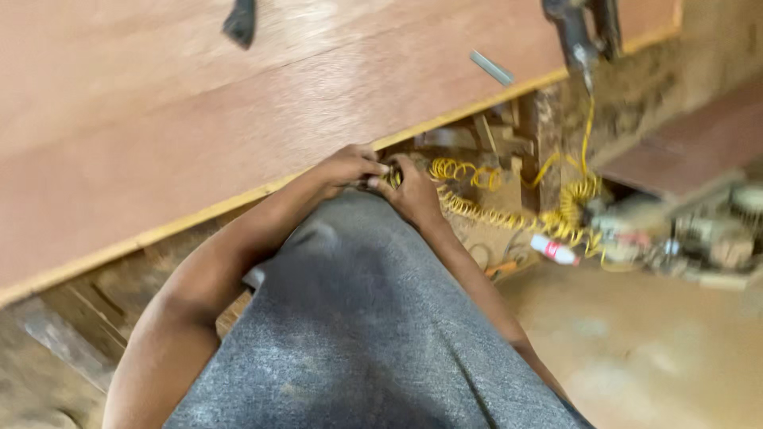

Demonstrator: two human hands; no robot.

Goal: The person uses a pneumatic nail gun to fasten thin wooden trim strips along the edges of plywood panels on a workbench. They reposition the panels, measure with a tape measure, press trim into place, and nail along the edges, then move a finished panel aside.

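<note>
Both hands meet at the bench edge: the left hand (346, 168) and right hand (413, 191) each hold a closed grip on a small dark object (387, 176), too blurred to identify. The plywood sheet (238, 119) lies flat on the bench, a yellow coiled hose (509, 214) hangs beside it, and a small grey strip (491, 67) lies loose on top. Work looks mid-way, by my judgement.

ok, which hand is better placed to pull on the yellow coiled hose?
Right, probably. The right hand lies on the side where the yellow coiled hose runs off, at its near end. The left hand sits beside it, against the wooden panel edge, further from the coil.
</note>
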